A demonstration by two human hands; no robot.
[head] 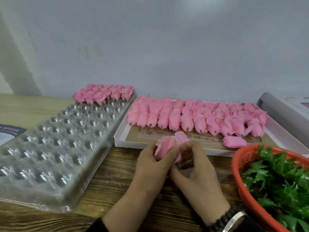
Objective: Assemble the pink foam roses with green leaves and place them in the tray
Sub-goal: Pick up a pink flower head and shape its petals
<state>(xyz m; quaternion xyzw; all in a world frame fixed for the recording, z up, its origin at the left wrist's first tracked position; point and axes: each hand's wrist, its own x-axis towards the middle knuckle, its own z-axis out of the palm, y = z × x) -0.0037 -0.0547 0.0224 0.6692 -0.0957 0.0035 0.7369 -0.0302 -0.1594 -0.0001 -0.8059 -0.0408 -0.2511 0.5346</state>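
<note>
Your wrists enter at the bottom edge, the right one wearing a dark bead bracelet [224,218] and a metal bangle [235,221]. Beneath them the wooden desk [107,186] carries everything. Biggest on it is the clear plastic tray [55,146] to your left, angled away from you, with finished roses [104,93] standing in the wells at its far end. Next in size, the white flat box [120,136] across the middle holds the loose pink rose heads [197,118] in rows, and a single rose head [235,141] lies apart near its front rim. At your right the orange basket [240,166] is filled with green leaves [282,180]. Your left hand [150,166] curls its fingers and thumb round a pink foam rose [167,146], held above the desk just in front of the box. Your right hand [199,171] meets it from the other side, fingertips pinching at the rose's base beside a second pink bud [181,137]; the blur hides whether a leaf is there.
</note>
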